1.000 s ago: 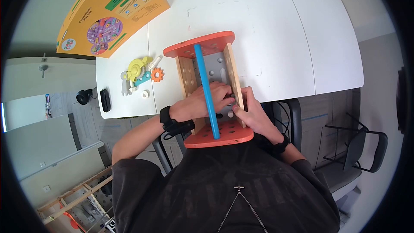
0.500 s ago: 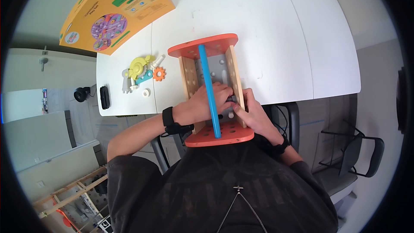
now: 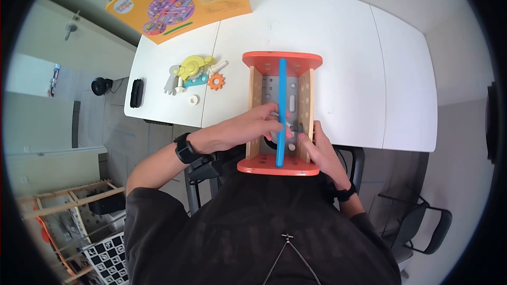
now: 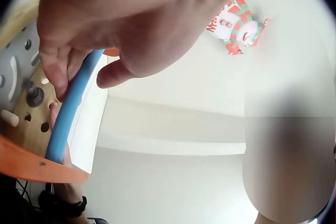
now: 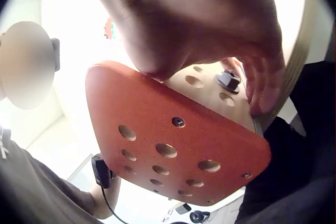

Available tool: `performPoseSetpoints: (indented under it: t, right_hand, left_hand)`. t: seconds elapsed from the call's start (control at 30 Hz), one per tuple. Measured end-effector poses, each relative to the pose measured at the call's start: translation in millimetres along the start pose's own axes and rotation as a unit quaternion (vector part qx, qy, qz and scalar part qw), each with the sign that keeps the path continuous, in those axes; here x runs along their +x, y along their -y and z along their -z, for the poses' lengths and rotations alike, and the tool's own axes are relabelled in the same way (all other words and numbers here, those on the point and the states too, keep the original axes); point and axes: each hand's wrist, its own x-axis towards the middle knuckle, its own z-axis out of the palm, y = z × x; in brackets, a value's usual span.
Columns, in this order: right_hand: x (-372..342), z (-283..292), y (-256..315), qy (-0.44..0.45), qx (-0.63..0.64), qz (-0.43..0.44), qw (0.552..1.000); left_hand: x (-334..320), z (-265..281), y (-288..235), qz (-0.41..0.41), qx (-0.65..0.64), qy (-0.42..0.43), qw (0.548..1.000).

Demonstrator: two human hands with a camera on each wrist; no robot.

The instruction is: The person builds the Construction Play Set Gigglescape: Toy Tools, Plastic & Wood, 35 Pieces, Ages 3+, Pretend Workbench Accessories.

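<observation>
A toy toolbox (image 3: 253,165) with orange ends, pegboard wooden sides and a blue handle bar (image 3: 282,84) stands at the table's near edge against the person. My left hand (image 3: 237,129) reaches in from the left, its loosely bent fingers overlapping the blue bar, thumb apart and nothing visible between them. By its fingertips, a grey bolt (image 4: 34,96) sticks out of the right wooden side's inner face. On the outer face shows a grey hexagonal piece (image 5: 229,81). My right hand (image 3: 325,153) grips that wooden side, fingers outside it and thumb at its top edge.
Left on the white table (image 3: 348,63) lie a yellow-green toy tool (image 3: 193,67), an orange gear (image 3: 216,81), a white ring (image 3: 194,100) and a black case (image 3: 137,93). A yellow box (image 3: 222,8) stands behind them. A chair (image 3: 422,227) is at the right.
My left hand has drawn back from the grey bolt, its fingers loosening. The toolbox has turned to stand straighter, and the head view has swung. My right hand stays at the wooden side.
</observation>
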Motion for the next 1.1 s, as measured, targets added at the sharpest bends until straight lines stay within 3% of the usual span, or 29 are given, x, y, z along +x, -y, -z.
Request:
performPoseSetpoints:
  t: [0.17, 0.23, 0.33, 0.43, 0.57, 0.63, 0.73, 0.77, 0.87, 0.97, 1.1]
  right_hand:
    - [-2.6, 0.6, -36.0, 0.045, 0.206, 0.002, 0.977]
    - [-8.6, 3.3, -18.3, 0.057, 0.308, -0.030, 0.949]
    - [0.5, 15.3, -8.5, 0.099, 0.352, -0.004, 0.931]
    - [10.9, 33.6, 34.9, 0.037, 0.248, 0.025, 0.968]
    - [23.2, 57.8, 88.9, -0.072, 0.027, 0.171, 0.982]
    - [25.2, 56.0, 108.0, -0.146, -0.131, 0.270, 0.942]
    - [33.6, 60.6, 116.5, -0.189, -0.385, 0.388, 0.816]
    - [36.5, 59.6, 119.2, -0.175, -0.401, 0.418, 0.796]
    - [38.8, 58.9, 117.7, -0.161, -0.520, 0.424, 0.724]
    - [52.1, 61.4, 98.5, -0.164, -0.539, 0.446, 0.696]
    - [61.8, 63.6, 77.1, -0.170, -0.553, 0.468, 0.668]
  left_hand:
    - [-1.0, -5.2, -7.3, -0.045, 0.026, -0.005, 0.999]
    - [-3.9, -5.3, -11.9, -0.073, 0.024, 0.002, 0.997]
    - [-11.4, -6.6, -21.3, -0.110, 0.022, 0.010, 0.994]
    - [-27.7, -1.7, -28.9, -0.137, 0.020, -0.020, 0.990]
    - [-29.2, 4.4, -7.6, -0.185, -0.021, -0.057, 0.981]
    - [-20.5, 9.0, 6.4, -0.190, -0.060, -0.061, 0.978]
    - [16.2, 15.4, 28.2, -0.189, -0.173, -0.068, 0.964]
    - [21.8, 13.9, 24.1, -0.172, -0.177, -0.069, 0.967]
    - [56.6, 18.1, 42.8, -0.177, -0.247, -0.052, 0.952]
    - [74.1, 12.5, 51.2, -0.180, -0.319, -0.051, 0.929]
    - [68.8, 7.7, 69.1, -0.157, -0.237, -0.073, 0.956]
